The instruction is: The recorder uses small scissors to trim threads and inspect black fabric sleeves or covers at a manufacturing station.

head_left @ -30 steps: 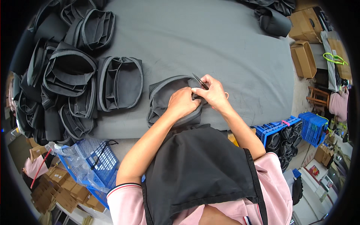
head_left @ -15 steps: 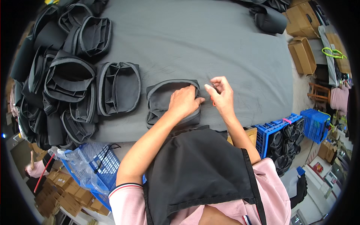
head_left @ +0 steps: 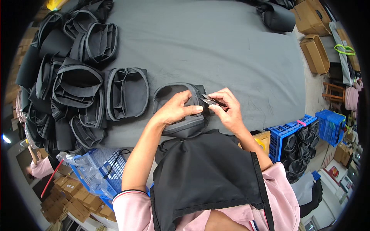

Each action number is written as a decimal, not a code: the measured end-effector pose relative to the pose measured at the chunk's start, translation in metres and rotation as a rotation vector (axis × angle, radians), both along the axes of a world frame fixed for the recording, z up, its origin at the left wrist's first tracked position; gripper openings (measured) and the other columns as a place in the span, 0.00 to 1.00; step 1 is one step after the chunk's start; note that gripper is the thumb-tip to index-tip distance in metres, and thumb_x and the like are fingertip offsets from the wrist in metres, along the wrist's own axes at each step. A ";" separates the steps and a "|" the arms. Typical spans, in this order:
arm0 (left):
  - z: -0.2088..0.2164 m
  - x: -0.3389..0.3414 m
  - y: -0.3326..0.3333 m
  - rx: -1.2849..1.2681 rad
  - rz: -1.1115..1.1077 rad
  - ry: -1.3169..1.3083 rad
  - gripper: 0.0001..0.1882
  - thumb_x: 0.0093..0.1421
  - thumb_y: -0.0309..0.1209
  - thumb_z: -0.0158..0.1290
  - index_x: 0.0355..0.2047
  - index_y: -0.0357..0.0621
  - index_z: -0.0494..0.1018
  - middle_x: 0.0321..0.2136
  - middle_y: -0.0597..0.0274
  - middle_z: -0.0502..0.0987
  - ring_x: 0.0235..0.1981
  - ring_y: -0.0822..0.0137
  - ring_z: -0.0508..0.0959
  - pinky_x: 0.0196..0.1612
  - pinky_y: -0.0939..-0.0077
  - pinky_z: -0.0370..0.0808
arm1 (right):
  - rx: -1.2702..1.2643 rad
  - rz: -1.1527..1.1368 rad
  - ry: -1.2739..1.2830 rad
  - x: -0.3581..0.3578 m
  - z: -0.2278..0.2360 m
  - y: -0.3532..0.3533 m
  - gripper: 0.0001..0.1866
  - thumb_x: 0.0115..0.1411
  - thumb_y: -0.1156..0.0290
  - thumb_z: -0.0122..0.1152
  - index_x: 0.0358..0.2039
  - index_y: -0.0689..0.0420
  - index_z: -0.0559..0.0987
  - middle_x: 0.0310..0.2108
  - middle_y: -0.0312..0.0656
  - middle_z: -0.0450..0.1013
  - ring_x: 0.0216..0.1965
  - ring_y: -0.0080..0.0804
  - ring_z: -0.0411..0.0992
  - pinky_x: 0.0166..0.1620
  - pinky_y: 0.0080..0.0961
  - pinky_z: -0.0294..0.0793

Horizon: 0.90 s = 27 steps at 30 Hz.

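Note:
A black fabric bag (head_left: 181, 129) with a grey-edged opening sits in front of me at the near edge of the table. My left hand (head_left: 174, 110) reaches over its opening, thumb and fingers closed on the side wall; the fingertips are partly hidden. In my right hand (head_left: 229, 111) is a pair of thread snips (head_left: 208, 100), blades pointing left at the bag's right side. The blades look slightly apart and close to the fabric; whether they touch it I cannot tell. Left of this bag stands another open black bag (head_left: 130, 94) with inner dividers.
Several similar black bags (head_left: 77, 86) are piled along the table's left side. Grey cloth covers the table (head_left: 216, 50). A dark roll-shaped bag (head_left: 277, 17) lies at the far right. Blue crates (head_left: 274, 142) stand below on both sides, and cardboard boxes (head_left: 314, 52) stand beyond the right edge.
My right hand has moved left to the bag, and the snips now show with their blades at its side. My left hand has turned, thumb and fingers spread around the wall. The bag has tilted.

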<state>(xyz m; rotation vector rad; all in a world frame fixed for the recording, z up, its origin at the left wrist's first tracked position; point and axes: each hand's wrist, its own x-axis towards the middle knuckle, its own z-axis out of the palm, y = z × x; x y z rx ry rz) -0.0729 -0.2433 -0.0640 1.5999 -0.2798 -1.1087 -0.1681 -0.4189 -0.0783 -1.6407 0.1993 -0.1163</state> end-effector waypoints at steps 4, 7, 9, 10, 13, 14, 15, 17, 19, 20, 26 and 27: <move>-0.013 0.000 0.007 -0.025 -0.004 -0.020 0.22 0.49 0.38 0.62 0.34 0.32 0.68 0.27 0.64 0.70 0.29 0.77 0.66 0.29 0.80 0.66 | -0.038 -0.016 -0.052 0.000 0.005 0.001 0.11 0.48 0.79 0.62 0.35 0.60 0.76 0.30 0.35 0.67 0.29 0.19 0.67 0.30 0.16 0.67; 0.002 -0.005 -0.001 -0.131 0.089 0.046 0.22 0.48 0.38 0.62 0.33 0.32 0.68 0.26 0.65 0.70 0.28 0.77 0.66 0.28 0.80 0.65 | -0.216 -0.048 0.009 -0.007 0.015 -0.004 0.12 0.47 0.79 0.62 0.35 0.60 0.76 0.30 0.35 0.67 0.28 0.19 0.68 0.29 0.16 0.67; 0.001 -0.005 0.000 -0.072 0.040 0.035 0.22 0.49 0.38 0.62 0.33 0.33 0.68 0.25 0.66 0.70 0.27 0.77 0.66 0.27 0.80 0.65 | -0.212 -0.035 -0.026 -0.003 0.017 -0.003 0.12 0.47 0.79 0.62 0.34 0.60 0.76 0.29 0.36 0.68 0.27 0.21 0.68 0.28 0.17 0.66; 0.001 -0.004 -0.001 -0.015 -0.009 0.024 0.21 0.49 0.38 0.62 0.33 0.33 0.68 0.24 0.66 0.70 0.26 0.78 0.66 0.27 0.80 0.65 | -0.211 -0.021 -0.061 0.001 0.018 -0.002 0.12 0.46 0.78 0.63 0.34 0.60 0.76 0.29 0.37 0.68 0.25 0.22 0.68 0.26 0.18 0.66; 0.014 -0.007 -0.005 0.013 -0.025 0.016 0.21 0.49 0.37 0.62 0.33 0.34 0.68 0.23 0.67 0.69 0.25 0.78 0.66 0.26 0.80 0.65 | -0.306 -0.008 -0.121 0.007 0.024 -0.001 0.12 0.45 0.77 0.63 0.33 0.59 0.76 0.26 0.38 0.69 0.23 0.27 0.69 0.24 0.21 0.67; 0.006 -0.007 -0.002 0.028 -0.042 0.033 0.20 0.49 0.37 0.61 0.33 0.34 0.68 0.23 0.67 0.70 0.25 0.78 0.66 0.26 0.81 0.65 | -0.305 -0.008 -0.125 0.009 0.023 -0.002 0.12 0.45 0.77 0.63 0.33 0.59 0.76 0.26 0.38 0.69 0.23 0.27 0.69 0.24 0.21 0.67; 0.003 -0.007 -0.001 0.028 -0.041 0.030 0.20 0.49 0.37 0.61 0.33 0.34 0.68 0.23 0.67 0.70 0.25 0.78 0.66 0.26 0.81 0.65 | -0.431 -0.004 -0.223 0.010 0.020 -0.004 0.12 0.45 0.77 0.63 0.33 0.58 0.77 0.26 0.38 0.70 0.21 0.30 0.69 0.23 0.23 0.67; 0.001 -0.008 0.000 -0.016 -0.039 0.027 0.21 0.49 0.38 0.61 0.34 0.33 0.69 0.24 0.67 0.70 0.26 0.78 0.66 0.28 0.80 0.65 | -0.552 0.005 -0.323 0.012 0.021 -0.005 0.12 0.44 0.77 0.63 0.32 0.58 0.77 0.25 0.38 0.70 0.20 0.32 0.69 0.23 0.24 0.68; 0.012 -0.007 -0.003 -0.021 -0.036 0.027 0.21 0.48 0.38 0.62 0.34 0.33 0.69 0.24 0.67 0.69 0.26 0.77 0.65 0.28 0.80 0.64 | -0.694 0.032 -0.379 0.013 0.028 -0.007 0.11 0.44 0.77 0.63 0.31 0.57 0.77 0.24 0.38 0.70 0.20 0.34 0.69 0.23 0.25 0.68; 0.019 -0.006 -0.005 -0.026 -0.036 0.028 0.22 0.48 0.38 0.62 0.34 0.33 0.69 0.24 0.67 0.69 0.27 0.77 0.65 0.29 0.80 0.64 | -0.695 0.032 -0.380 0.012 0.027 -0.008 0.11 0.44 0.77 0.63 0.31 0.57 0.77 0.24 0.38 0.70 0.20 0.34 0.69 0.23 0.25 0.68; 0.012 -0.007 -0.003 -0.042 -0.022 -0.009 0.22 0.47 0.39 0.63 0.32 0.34 0.68 0.24 0.68 0.67 0.26 0.78 0.63 0.27 0.80 0.62 | -0.427 0.006 -0.201 0.006 0.036 -0.008 0.10 0.44 0.77 0.63 0.31 0.58 0.77 0.25 0.38 0.70 0.20 0.31 0.70 0.23 0.24 0.68; 0.012 -0.007 0.000 -0.041 -0.022 -0.009 0.22 0.47 0.39 0.63 0.32 0.34 0.68 0.24 0.68 0.67 0.26 0.78 0.63 0.27 0.80 0.62 | -0.413 0.025 -0.198 0.008 0.036 -0.006 0.10 0.44 0.77 0.63 0.31 0.58 0.77 0.24 0.37 0.70 0.20 0.30 0.70 0.23 0.23 0.68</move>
